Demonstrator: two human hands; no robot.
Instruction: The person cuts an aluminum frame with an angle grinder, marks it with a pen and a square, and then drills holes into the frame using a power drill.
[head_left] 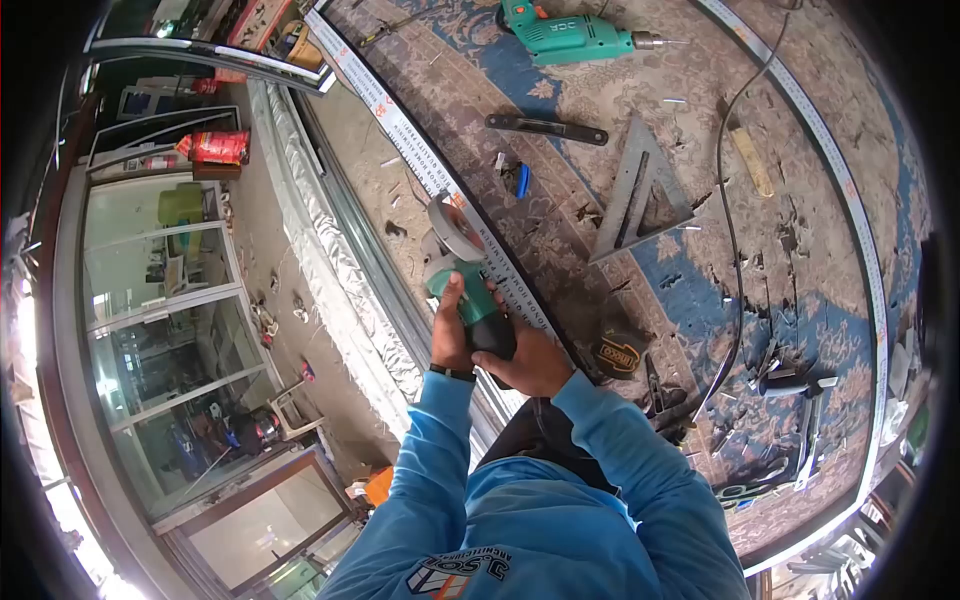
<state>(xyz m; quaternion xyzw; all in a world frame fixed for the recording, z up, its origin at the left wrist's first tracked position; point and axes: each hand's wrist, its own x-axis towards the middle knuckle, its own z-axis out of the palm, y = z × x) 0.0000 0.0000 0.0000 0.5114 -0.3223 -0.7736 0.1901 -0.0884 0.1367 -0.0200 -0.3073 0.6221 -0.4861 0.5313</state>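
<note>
A green and black angle grinder [487,328] is held in both hands, its guard and disc end [456,232] right at the taped side of a long aluminium frame [503,272]. My left hand [452,328] wraps the green body from the left, thumb lying along the top. Closed round the black rear part is my right hand [535,362], close beside the frame's edge. A black and yellow tape measure [619,353] sits just right of that hand, near a pair of pliers [655,385].
On the patterned carpet [690,300] lie a metal set square [643,195], a green drill [575,38], a black handle [546,129] and a cable [733,200]. Wrapped profiles [320,240] run along the left, beyond them glazed windows [165,260]. Scissors [750,491] lie at lower right.
</note>
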